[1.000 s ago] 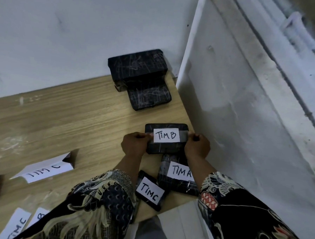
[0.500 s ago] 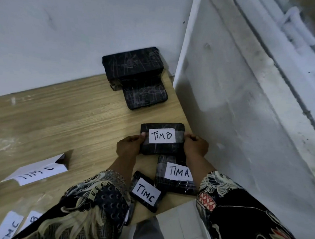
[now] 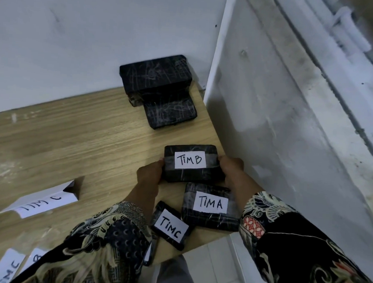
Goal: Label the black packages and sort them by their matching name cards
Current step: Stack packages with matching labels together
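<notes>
Here, left hand (image 3: 150, 174) and right hand (image 3: 231, 168) clamp the TIM B package (image 3: 191, 174), labelled; sorting beside its card likely follows.

Partly hidden: we note the TIM C package (image 3: 170, 226) with its left end under the left sleeve (image 3: 102, 240). We log two cards (image 3: 8, 266) cut by the bottom-left edge, lettering incomplete. Fingertips of both hands behind the TIM B package (image 3: 191, 163) are unseen.

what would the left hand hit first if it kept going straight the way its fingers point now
The left hand already grips the side of the TIM B package, so it would press into that first. Beyond it, the right hand holds the opposite side.
</notes>
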